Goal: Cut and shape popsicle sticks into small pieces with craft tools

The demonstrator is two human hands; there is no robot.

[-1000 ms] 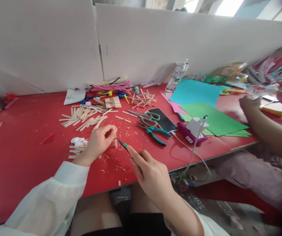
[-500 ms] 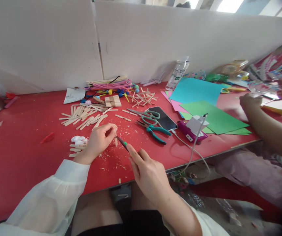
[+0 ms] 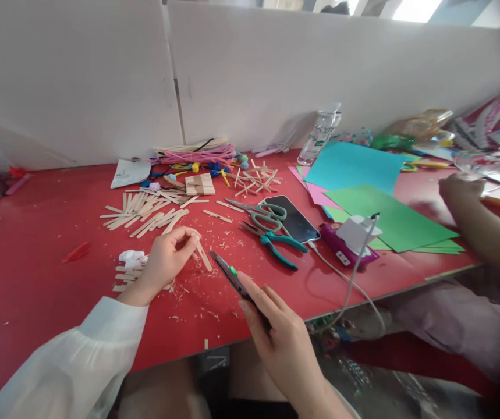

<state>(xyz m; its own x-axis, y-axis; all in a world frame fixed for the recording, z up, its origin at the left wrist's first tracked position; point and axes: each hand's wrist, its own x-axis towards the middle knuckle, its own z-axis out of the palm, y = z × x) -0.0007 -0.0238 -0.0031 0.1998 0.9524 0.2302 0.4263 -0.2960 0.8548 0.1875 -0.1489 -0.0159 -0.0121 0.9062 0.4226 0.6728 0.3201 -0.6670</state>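
The fingers of your left hand (image 3: 162,259) pinch a thin wooden stick (image 3: 205,258), left of and just below the frame's middle. Your right hand's (image 3: 282,326) fingers are wrapped around a cutter (image 3: 229,275), its blade beside the stick with a small gap. Wood bits (image 3: 185,285) dot the red bench (image 3: 49,291). Pliers (image 3: 266,238) and scissors (image 3: 256,208) lie near the middle.

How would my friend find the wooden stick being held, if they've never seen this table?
Start with the red table and find the left hand over it, across from the right hand with the knife. The stick slants down from the left hand, near the blade's tip. Unlike the loose sticks lying in a pile, it's pinched between fingers and thumb.
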